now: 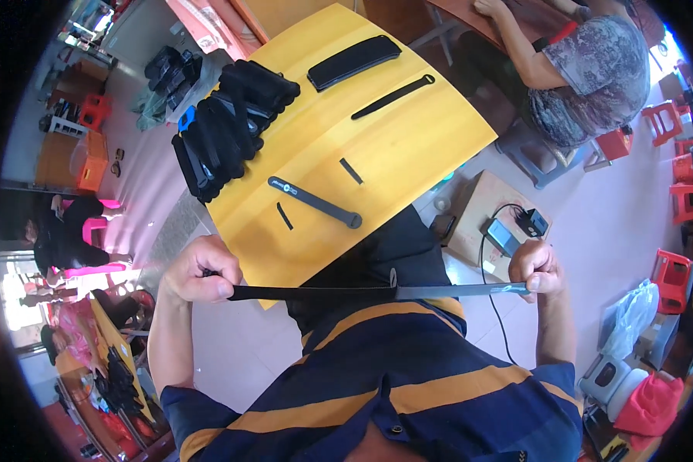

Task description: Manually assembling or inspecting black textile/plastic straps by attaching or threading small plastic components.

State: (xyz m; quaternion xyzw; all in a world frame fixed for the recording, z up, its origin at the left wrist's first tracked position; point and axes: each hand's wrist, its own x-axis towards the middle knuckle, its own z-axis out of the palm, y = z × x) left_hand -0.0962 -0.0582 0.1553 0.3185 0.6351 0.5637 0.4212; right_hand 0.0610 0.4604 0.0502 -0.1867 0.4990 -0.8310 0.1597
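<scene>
A long strap, black on one side and grey on the other, stretches level in front of my body. My left hand grips its black end in a closed fist. The grey end is pinched in my right hand. Near the strap's middle a small fold or loop stands up where black meets grey. On the yellow table before me lie a grey strap with a rounded end, a black strap and two short black strips, one of them a black strip near the table's middle.
Bundled black straps are heaped along the table's left edge, and a flat black stack lies at its far side. A cardboard box with a blue device and cable stands right. Another person sits at the far right; red stools stand beyond.
</scene>
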